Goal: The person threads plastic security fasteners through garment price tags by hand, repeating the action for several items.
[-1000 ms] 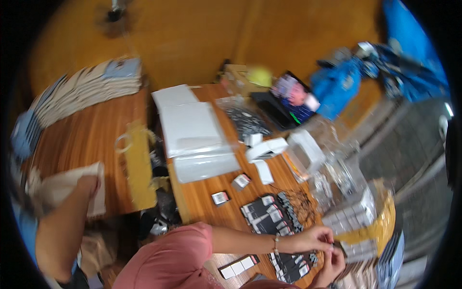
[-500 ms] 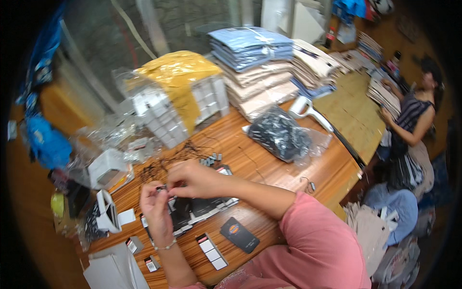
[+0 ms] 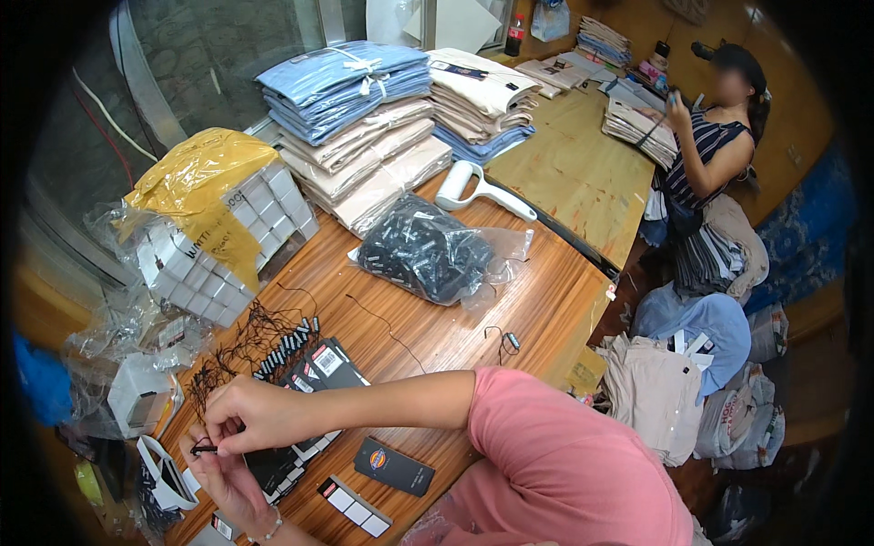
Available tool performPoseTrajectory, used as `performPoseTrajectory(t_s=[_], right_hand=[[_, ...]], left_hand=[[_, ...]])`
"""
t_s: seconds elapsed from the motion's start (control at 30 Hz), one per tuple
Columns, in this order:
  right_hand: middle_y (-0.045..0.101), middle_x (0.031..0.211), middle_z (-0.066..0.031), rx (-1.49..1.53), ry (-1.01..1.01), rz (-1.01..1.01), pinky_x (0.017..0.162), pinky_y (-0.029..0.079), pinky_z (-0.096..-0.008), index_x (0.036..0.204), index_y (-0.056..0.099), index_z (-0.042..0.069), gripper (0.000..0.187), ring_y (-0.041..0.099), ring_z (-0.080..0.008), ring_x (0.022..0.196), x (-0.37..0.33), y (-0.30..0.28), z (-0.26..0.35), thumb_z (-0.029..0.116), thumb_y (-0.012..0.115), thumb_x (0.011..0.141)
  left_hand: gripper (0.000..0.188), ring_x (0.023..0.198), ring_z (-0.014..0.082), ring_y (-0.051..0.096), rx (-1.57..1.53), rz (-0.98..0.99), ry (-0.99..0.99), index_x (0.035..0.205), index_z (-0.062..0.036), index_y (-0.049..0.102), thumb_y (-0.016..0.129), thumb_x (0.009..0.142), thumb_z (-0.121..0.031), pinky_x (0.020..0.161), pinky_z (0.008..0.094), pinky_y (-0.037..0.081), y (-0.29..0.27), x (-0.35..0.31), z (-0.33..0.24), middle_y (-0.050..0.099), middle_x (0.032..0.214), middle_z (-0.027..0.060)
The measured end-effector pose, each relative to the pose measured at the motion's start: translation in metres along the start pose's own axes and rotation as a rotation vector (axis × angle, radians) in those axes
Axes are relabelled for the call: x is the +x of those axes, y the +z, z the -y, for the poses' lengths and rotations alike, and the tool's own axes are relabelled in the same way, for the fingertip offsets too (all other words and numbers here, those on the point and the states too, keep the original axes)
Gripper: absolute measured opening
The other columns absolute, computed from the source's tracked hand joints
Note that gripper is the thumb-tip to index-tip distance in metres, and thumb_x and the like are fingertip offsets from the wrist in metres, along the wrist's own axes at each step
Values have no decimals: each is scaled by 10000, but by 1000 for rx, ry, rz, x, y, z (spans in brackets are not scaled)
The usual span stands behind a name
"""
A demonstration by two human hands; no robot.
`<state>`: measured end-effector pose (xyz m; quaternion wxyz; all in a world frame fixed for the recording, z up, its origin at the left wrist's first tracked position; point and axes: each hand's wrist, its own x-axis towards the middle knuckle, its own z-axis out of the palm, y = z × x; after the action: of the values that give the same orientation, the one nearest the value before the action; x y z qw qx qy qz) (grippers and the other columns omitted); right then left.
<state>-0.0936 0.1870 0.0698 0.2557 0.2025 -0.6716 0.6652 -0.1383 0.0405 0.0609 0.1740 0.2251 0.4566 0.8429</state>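
Note:
My right hand and my left hand are close together at the lower left, over the table's near part. Between their pinched fingertips is a thin black tag string, partly hidden by the fingers. Under and beside my right forearm lie overlapping dark hang tags with white barcode labels. Just beyond them, several black strings with grey plastic ends are lined up, their cords tangled. Nearer me are one dark hang tag and another tag with white label panels.
A clear bag of black tag strings sits mid-table, beside a white lint roller. Behind stand folded garment stacks and a wrapped block of small white boxes. At the right, a co-worker stands by folded trousers.
My view has turned rightward, so the table's things appear farther left. My hands remain together at the small string. The co-worker has raised one hand from the folded clothes.

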Motion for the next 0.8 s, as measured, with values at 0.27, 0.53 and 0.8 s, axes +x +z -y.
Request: performPoseTrajectory(t_s=[0.27, 0.53, 0.8], right_hand=[[548, 562, -79, 9, 4, 64, 487, 420, -241, 628, 561, -15, 106, 523, -146, 508, -1, -9, -3, 64, 629, 613], [506, 584, -88, -149, -129, -40, 493, 415, -274, 630, 537, -20, 122, 511, -191, 550, 0, -8, 3, 71, 619, 638], [504, 589, -90, -40, -93, 28, 507, 413, -279, 643, 536, -26, 127, 514, -184, 575, 0, -9, 14, 76, 611, 651]], left_hand=[[317, 888, 169, 426, 79, 43, -1, 953, -23, 341, 586, 779, -125, 837, 301, 348, 13, -2, -3, 355, 910, 58], [201, 816, 129, 443, 279, -18, 88, 915, -21, 397, 544, 813, -113, 761, 247, 373, -2, 2, -3, 410, 872, 62], [156, 792, 120, 447, 398, 56, 135, 875, -15, 420, 527, 823, -115, 728, 236, 378, 3, -4, -16, 419, 845, 63]])
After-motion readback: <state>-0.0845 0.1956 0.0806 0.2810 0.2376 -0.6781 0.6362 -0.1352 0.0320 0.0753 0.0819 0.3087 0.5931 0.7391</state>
